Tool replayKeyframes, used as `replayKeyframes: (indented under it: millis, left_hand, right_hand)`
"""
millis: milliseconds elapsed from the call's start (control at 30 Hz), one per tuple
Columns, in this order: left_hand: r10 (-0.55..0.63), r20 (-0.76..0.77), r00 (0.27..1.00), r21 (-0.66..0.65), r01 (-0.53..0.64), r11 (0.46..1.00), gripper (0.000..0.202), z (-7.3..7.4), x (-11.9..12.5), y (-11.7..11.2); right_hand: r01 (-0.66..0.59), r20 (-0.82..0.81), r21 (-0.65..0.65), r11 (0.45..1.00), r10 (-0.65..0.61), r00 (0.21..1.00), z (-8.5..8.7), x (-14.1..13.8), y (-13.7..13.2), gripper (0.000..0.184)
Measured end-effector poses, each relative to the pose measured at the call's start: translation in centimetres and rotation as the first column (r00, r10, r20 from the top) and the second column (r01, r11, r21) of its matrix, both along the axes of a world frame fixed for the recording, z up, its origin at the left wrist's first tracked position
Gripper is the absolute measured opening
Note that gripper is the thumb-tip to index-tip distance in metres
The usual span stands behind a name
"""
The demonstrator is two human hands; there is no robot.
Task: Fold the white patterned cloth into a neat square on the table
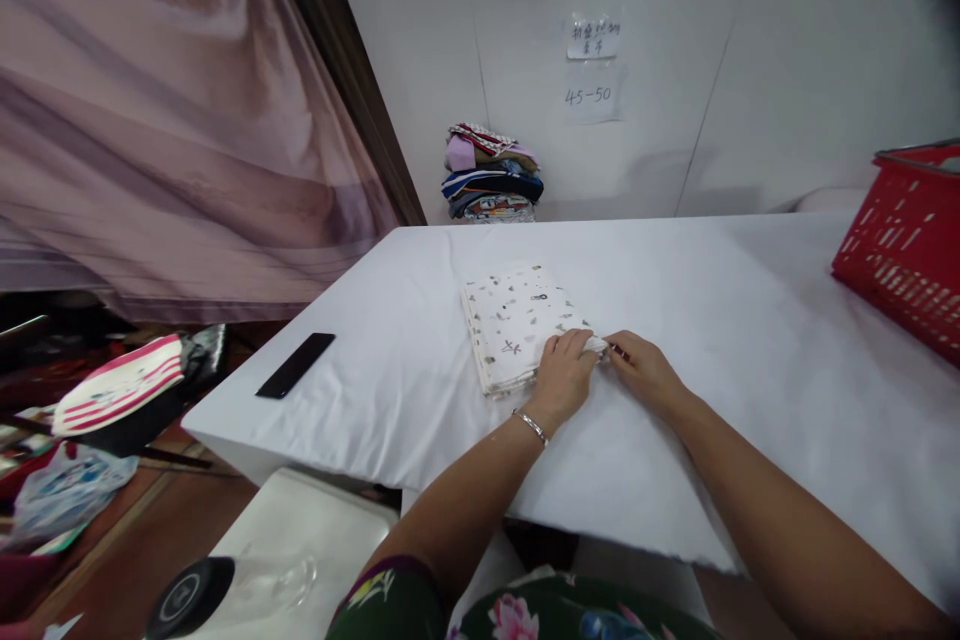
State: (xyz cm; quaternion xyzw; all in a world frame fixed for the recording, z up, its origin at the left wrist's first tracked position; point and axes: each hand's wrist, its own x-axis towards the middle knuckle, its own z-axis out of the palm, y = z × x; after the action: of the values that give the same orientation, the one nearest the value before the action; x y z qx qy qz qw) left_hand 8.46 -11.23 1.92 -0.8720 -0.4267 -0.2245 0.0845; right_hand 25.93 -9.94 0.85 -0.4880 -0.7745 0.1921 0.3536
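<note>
A folded white cloth (510,320) with a small scattered print lies in a layered, roughly rectangular pile on the table. My left hand (564,370), with a bracelet at the wrist, rests on its near right part, fingers bent over the edge and gripping it. At the right corner, my right hand (643,372) pinches a small white bit of the same cloth that sticks out between both hands. The fingertips of the two hands are close together. The underside of the cloth and my left thumb are hidden.
A white-covered table (720,320) spreads before me. On its left lies a black flat phone-like slab (296,366). Stacked folded fabrics (493,175) stand at the back by the wall, and a red basket (904,250) at the right. A white stool (300,540) sits below left.
</note>
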Motion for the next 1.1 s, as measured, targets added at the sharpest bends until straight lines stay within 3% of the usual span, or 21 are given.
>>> replayKeyframes:
  millis: [400,800,1100]
  left_hand:
    - [0.027,-0.088,0.996,0.012,-0.026,1.000,0.021,-0.4,0.9,1.1]
    - [0.011,-0.014,1.000,-0.031,-0.011,0.999,0.017,-0.8,0.9,1.6]
    - [0.014,0.018,1.000,-0.055,-0.013,0.998,0.018,-0.9,1.3,1.4]
  right_hand:
    - [-0.013,0.011,0.010,1.000,0.013,1.000,-0.5,0.1,0.4,0.024]
    - [-0.022,0.045,-0.045,0.999,0.024,0.999,-0.5,-0.3,0.0,0.017]
    - [0.095,0.125,-0.007,0.995,-0.093,0.988,-0.9,-0.7,0.2,0.017]
